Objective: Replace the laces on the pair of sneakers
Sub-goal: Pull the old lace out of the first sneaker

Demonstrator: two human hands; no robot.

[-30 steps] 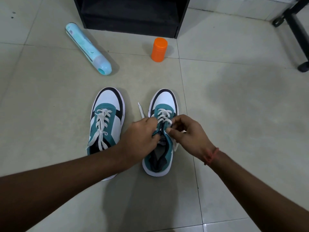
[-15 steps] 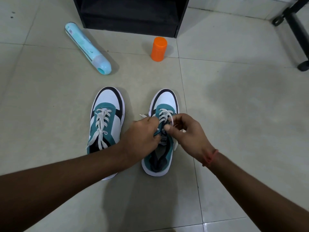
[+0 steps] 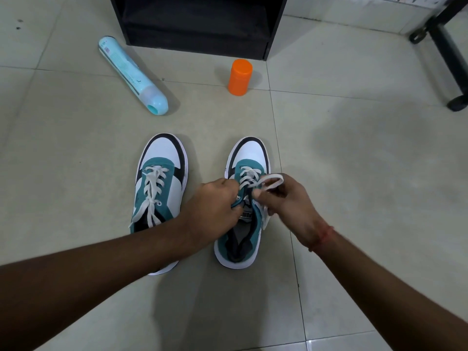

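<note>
Currently both hands sit over the right sneaker [image 3: 240,224], which stands on the floor [image 3: 354,198] toe away from me, just beside the already laced left sneaker [image 3: 159,188]. My right hand [image 3: 286,206] has its grip pinched on a loop of white lace [image 3: 272,182] that arcs out toward the toe. My left hand [image 3: 215,203] is clenched on the eyelet edge beside the tongue. I judge the right hand nearer the free lace, so the pull should run along the sneaker's long axis, heelward and up.
</note>
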